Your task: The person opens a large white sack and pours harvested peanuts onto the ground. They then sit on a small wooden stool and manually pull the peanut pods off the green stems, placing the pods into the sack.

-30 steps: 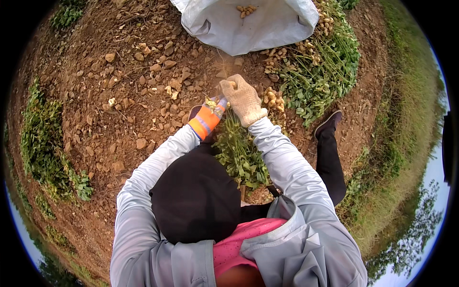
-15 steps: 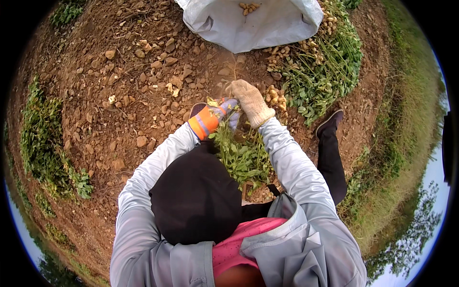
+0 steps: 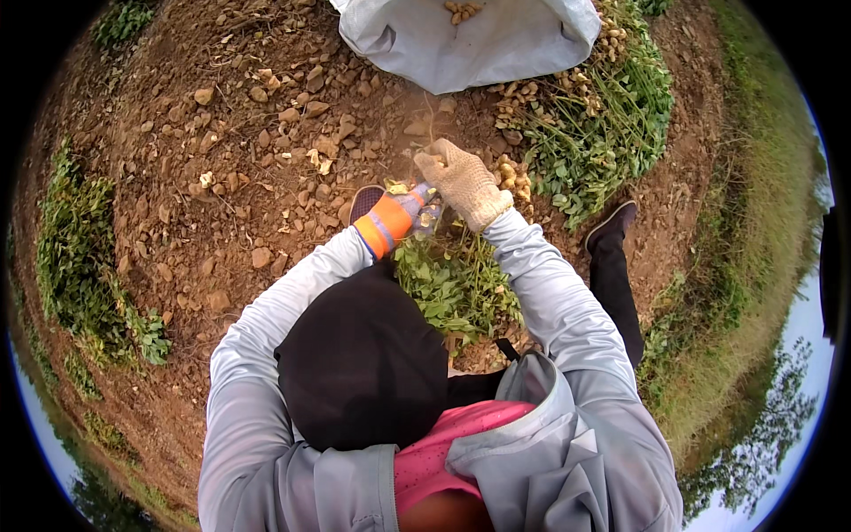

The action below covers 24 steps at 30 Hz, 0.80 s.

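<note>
My left hand [image 3: 403, 213], in a grey and orange glove with a pale stripe, is closed around the stems of a peanut plant [image 3: 456, 284]. Its green leaves hang toward me below the hands. Just to the right, my right hand [image 3: 463, 183] wears a cream knitted glove, its fingers curled at the plant's root end. A thin root [image 3: 431, 115] sticks out beyond those fingers. Whether pods lie inside the right glove is hidden. Beside it sits a cluster of peanuts [image 3: 514, 177].
A white sack [image 3: 470, 53] lies open ahead, with some peanuts [image 3: 463, 12] in it. Pulled peanut plants [image 3: 612, 133] are heaped at the right, and more green plants [image 3: 75, 257] at the left. Stones litter the brown soil [image 3: 230, 168]. My shoes [image 3: 612, 223] flank the hands.
My right hand has turned and its fingers have come slightly left and farther out. The left hand has shifted a little right and nearer me. The hanging leaves have swung a little right.
</note>
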Tool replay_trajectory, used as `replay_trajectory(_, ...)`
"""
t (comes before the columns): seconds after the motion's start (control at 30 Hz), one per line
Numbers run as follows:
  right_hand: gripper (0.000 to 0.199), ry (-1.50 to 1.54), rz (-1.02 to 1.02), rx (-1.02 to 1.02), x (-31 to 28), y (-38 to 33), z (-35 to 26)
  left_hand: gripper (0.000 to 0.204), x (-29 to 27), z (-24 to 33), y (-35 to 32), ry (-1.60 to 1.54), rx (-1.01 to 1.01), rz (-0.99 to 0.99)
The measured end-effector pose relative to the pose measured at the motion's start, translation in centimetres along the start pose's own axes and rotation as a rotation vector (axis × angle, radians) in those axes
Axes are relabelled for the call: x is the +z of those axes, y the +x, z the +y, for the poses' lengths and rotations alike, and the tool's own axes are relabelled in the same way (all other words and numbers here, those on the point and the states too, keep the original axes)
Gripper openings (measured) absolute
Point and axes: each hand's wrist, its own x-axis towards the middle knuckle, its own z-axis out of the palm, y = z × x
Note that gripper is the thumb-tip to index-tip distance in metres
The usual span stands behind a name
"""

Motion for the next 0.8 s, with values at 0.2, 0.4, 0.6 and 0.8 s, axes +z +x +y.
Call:
replay_trajectory(0.2, 0.033, 0.583, -0.113, 0.068, -0.1, -0.1, 2.1, 0.028, 5.3, 2.9, -1.5, 0.077, 0.003, 0.083)
replay_trajectory(0.4, 0.031, 1.244, 0.161, 0.412, 1.0, -1.4, 3.5, 0.031, 4.9, 2.8, -2.1, -0.075, 0.113, 0.02)
replay_trajectory(0.6, 0.059, 1.414, 0.168, 0.483, -1.9, 1.3, 3.2, 0.041, 3.2, 2.1, -1.1, -0.137, 0.101, -0.081)
replay_trajectory(0.8, 0.085, 1.13, -0.026, 0.13, -5.7, 3.0, 0.9, 0.054, 2.8, 2.1, -0.8, -0.15, 0.017, -0.06)
